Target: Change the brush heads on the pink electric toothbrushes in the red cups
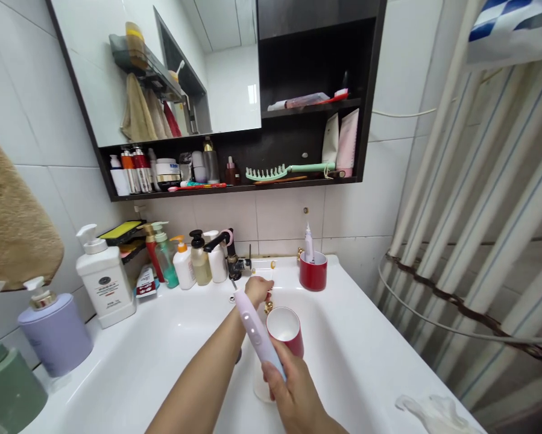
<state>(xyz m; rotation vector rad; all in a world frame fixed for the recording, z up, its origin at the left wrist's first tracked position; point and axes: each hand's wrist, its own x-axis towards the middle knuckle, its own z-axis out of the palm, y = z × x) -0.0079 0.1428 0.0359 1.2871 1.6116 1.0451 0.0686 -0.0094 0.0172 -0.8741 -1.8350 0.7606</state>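
Observation:
My right hand (293,386) is wrapped round the lower part of a pink-to-blue electric toothbrush handle (257,331), tilted up to the left, its thin metal shaft bare at the top. Just beyond it is a red cup (293,339) with a white inside, in the basin area; whether my fingers touch the cup is hidden. My left hand (258,291) reaches to the back of the sink, right of the black faucet (231,253). Its fingers are closed together at the ledge, and what they hold is too small to make out. A small gold-coloured piece (269,307) shows just below them.
On the back ledge a second red cup (313,274) holds a pale pointed item (309,244). Several pump bottles (201,265) line the left rear. A white dispenser (105,280) and a purple one (56,331) stand at left. Crumpled plastic (433,413) lies at right. A shelf cabinet (316,138) hangs above.

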